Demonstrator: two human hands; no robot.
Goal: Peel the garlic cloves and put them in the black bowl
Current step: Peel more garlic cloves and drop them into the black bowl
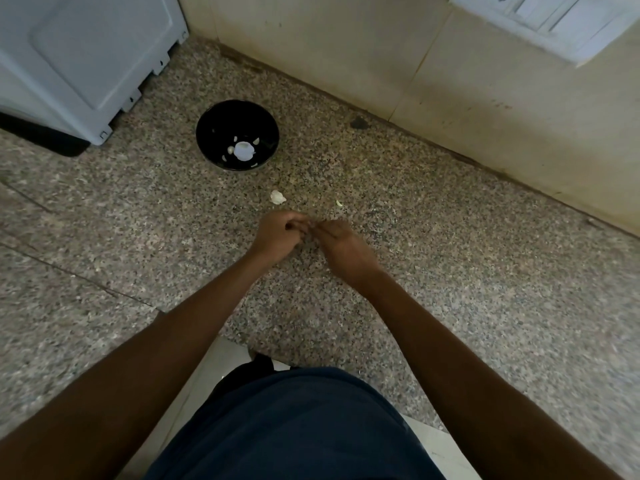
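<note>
A black bowl (237, 135) stands on the speckled granite counter, holding a garlic bulb piece and several small pale cloves. My left hand (278, 233) and my right hand (341, 242) meet fingertip to fingertip over the counter, below and to the right of the bowl. Their curled fingers pinch something small between them; it is hidden by the fingers. A white piece of garlic (277, 197) lies on the counter just beyond my hands, and a tiny pale scrap (339, 203) lies to its right.
A white appliance (83, 60) stands at the back left, close to the bowl. A beige tiled wall (450, 98) runs along the back right, with a switch plate (554, 19) at the top. The counter's front edge (242, 344) is near my body.
</note>
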